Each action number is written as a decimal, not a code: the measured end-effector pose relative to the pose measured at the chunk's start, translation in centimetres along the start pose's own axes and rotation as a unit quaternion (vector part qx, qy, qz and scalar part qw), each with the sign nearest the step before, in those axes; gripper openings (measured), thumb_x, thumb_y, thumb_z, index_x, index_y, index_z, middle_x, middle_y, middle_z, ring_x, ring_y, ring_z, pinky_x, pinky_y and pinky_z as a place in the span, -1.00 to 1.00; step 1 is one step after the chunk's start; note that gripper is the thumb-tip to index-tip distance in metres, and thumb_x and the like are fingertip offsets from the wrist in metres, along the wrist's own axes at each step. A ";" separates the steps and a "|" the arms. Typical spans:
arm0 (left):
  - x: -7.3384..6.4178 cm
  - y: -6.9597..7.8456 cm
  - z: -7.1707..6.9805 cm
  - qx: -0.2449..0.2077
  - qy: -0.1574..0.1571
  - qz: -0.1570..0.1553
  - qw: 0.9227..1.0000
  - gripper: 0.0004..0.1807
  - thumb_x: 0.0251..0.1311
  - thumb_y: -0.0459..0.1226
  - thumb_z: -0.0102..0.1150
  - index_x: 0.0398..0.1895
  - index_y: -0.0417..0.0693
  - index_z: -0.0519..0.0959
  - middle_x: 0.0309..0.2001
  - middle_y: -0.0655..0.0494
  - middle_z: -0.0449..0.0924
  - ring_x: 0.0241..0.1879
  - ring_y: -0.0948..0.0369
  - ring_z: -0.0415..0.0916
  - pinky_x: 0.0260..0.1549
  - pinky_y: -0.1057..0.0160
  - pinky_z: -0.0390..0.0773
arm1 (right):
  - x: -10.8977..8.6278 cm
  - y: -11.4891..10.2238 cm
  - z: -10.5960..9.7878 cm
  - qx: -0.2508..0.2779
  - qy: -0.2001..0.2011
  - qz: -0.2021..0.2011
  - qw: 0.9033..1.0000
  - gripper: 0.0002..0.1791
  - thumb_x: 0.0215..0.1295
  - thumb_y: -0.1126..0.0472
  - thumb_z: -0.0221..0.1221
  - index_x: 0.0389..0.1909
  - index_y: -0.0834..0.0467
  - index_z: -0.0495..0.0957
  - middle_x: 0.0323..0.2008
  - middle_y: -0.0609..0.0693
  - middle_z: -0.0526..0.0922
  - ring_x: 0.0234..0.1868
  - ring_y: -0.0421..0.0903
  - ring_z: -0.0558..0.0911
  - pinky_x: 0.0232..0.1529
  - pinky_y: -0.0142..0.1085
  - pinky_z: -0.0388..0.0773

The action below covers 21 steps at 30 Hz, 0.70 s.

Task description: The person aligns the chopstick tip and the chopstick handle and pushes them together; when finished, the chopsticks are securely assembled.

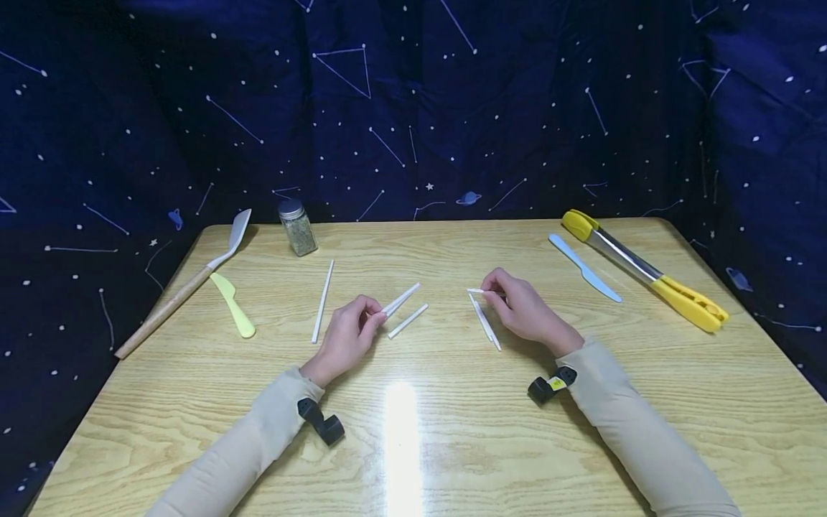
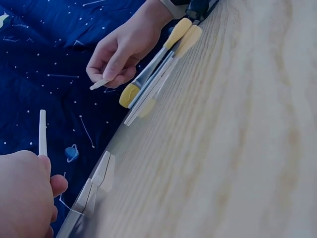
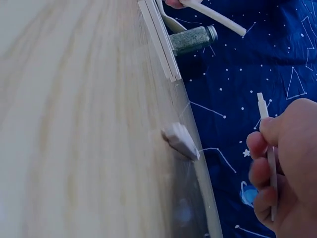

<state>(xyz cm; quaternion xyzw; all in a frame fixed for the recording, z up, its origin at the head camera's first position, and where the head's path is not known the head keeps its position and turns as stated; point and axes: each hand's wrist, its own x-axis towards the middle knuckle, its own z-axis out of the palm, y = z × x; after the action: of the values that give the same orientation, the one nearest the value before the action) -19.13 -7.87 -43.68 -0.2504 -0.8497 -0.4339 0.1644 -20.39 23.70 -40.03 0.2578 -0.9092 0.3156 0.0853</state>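
Note:
My left hand (image 1: 345,337) pinches a slim white stick (image 1: 403,296), which points up and away over the table; the left wrist view shows its free end above the fingers. Another white stick (image 1: 408,322) lies just to the right of that hand, and a longer one (image 1: 323,301) lies to its left. My right hand (image 1: 526,309) pinches a short-looking white stick (image 1: 474,291) between thumb and fingers. Its tip steps down to a narrower end in the right wrist view (image 3: 262,105). Beside this hand, white sticks (image 1: 484,322) lie close together on the wood.
On the left lie a wooden-handled spatula (image 1: 177,296) and a yellow-green spreader knife (image 1: 232,305). A lidded spice jar (image 1: 298,230) stands at the back. A blue knife (image 1: 584,267) and yellow-ended tongs (image 1: 636,266) lie at the right. A dark starry cloth (image 1: 426,108) hangs behind the table.

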 end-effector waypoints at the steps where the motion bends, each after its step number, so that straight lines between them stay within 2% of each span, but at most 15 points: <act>1: 0.0 0.0 0.0 -0.001 0.000 0.001 1.000 -0.94 0.22 -0.39 0.21 -0.34 -0.20 0.52 -0.53 0.07 0.50 -0.60 0.33 0.29 -0.63 0.42 0.32 | 0.0 -0.1 0.0 0.003 0.004 -0.004 1.000 -0.94 0.37 0.39 0.07 -0.20 0.24 0.40 -0.39 0.04 0.54 -0.35 -0.12 0.47 -0.27 -0.24 0.49; 7: -0.1 0.4 0.2 -0.008 -0.002 0.013 1.000 -0.95 0.24 -0.40 0.18 -0.32 -0.21 0.52 -0.54 0.08 0.46 -0.60 0.34 0.25 -0.62 0.40 0.30 | 0.2 -0.7 0.1 0.028 0.022 -0.022 0.999 -0.93 0.34 0.38 0.11 -0.19 0.22 0.49 -0.33 0.09 0.64 -0.34 -0.15 0.54 -0.26 -0.31 0.55; 14: -0.4 0.8 0.6 -0.001 -0.008 0.033 0.999 -0.96 0.25 -0.42 0.17 -0.30 -0.20 0.50 -0.54 0.10 0.39 -0.58 0.34 0.23 -0.60 0.38 0.29 | 0.4 -1.9 0.2 0.062 0.011 -0.043 0.997 -0.91 0.30 0.41 0.14 -0.23 0.29 0.59 -0.35 0.11 0.66 -0.42 -0.19 0.51 -0.38 -0.40 0.52; 21: -0.4 0.6 0.8 -0.008 -0.015 0.039 0.999 -0.95 0.27 -0.43 0.13 -0.25 -0.22 0.48 -0.55 0.12 0.35 -0.58 0.32 0.23 -0.59 0.39 0.28 | 0.3 -2.6 0.4 0.065 0.001 -0.055 0.996 -0.88 0.30 0.39 0.16 -0.21 0.24 0.64 -0.34 0.09 0.68 -0.47 -0.23 0.45 -0.44 -0.41 0.45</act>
<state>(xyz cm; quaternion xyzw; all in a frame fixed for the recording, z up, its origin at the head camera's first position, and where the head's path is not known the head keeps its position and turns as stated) -18.53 -6.98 -43.92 -0.2914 -0.8379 -0.4304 0.1665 -19.26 21.59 -38.82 0.3122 -0.8712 0.3688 0.0870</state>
